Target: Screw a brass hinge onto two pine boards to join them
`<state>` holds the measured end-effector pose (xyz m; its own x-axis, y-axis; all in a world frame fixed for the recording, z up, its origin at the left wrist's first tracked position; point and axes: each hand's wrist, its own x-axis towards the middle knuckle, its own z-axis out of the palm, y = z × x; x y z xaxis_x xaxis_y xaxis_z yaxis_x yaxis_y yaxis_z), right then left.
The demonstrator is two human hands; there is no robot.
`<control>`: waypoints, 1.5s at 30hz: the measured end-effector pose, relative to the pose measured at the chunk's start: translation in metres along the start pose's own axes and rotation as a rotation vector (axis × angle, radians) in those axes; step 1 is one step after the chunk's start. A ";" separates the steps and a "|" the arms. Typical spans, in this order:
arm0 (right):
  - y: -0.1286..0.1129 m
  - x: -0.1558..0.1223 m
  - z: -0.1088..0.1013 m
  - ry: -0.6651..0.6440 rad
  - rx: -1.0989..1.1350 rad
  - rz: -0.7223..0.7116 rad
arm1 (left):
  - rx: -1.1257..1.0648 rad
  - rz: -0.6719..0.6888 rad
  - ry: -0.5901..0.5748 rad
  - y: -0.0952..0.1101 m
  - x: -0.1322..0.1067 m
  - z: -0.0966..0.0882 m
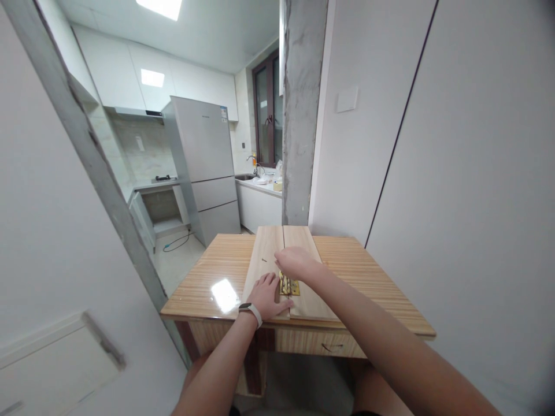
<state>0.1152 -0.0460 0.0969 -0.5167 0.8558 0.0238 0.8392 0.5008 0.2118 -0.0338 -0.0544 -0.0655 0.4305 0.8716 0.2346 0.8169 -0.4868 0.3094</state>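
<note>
Two pale wooden boards lie side by side with a narrow seam between them, the left board (267,240) and the right board (309,303). Across the seam sits a brass hinge (295,288), partly covered by my hands. My left hand (265,297) rests on the left board, fingers spread and the thumb stretched over the seam below the hinge. Just above the hinge, my right hand (298,264) is closed, its fingers curled downward; whatever they pinch is hidden. A small screw (264,260) lies loose on the left board.
The boards rest on a wood-grain table (199,271) with a drawer (321,344) in front. A white wall (455,162) stands close on the right. Beyond the doorway are a grey refrigerator (208,150) and a kitchen counter (260,193) with a sink.
</note>
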 end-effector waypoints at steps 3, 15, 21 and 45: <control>0.003 0.000 0.005 0.015 0.010 0.008 | 0.005 -0.004 -0.003 0.000 0.000 0.000; 0.014 -0.002 0.015 -0.042 0.119 -0.101 | -0.001 0.012 0.003 -0.001 0.000 0.002; 0.008 -0.002 0.006 -0.022 0.050 -0.084 | 0.000 0.014 0.007 -0.003 0.000 0.003; 0.001 -0.004 0.002 -0.062 0.090 -0.007 | -0.009 0.008 -0.004 0.007 -0.004 -0.007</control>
<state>0.1187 -0.0484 0.0950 -0.5131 0.8575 -0.0384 0.8491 0.5137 0.1231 -0.0325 -0.0616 -0.0574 0.4382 0.8680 0.2335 0.8102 -0.4939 0.3157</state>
